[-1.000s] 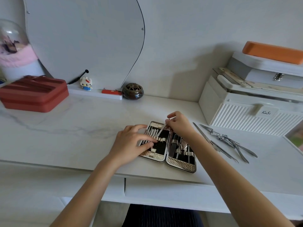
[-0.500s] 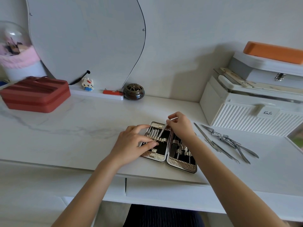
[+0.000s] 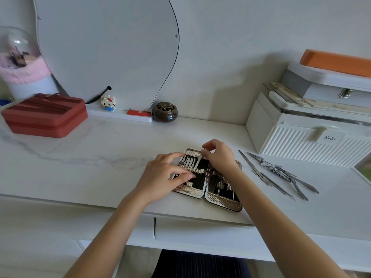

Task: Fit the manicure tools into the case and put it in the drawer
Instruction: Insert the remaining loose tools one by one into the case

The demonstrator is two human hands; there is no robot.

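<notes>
Your right hand [image 3: 218, 155] pinches 1 slim tool [image 3: 197, 163] slanted over the open case [image 3: 206, 194] on the worktop [image 3: 100, 157], left hand [image 3: 160, 177] pressing the case's left half, loose tools [image 3: 279, 173] nearer your right.

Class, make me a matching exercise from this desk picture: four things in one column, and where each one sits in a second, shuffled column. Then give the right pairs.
Things
1. manicure case
2. loose metal tools
3. red zip case
4. dark round pot

Places
A. far left of the desk
B. bare desktop, to the right of the open case
C. lying open under both hands
D. at the foot of the mirror

Pairs: 1-C, 2-B, 3-A, 4-D
</notes>
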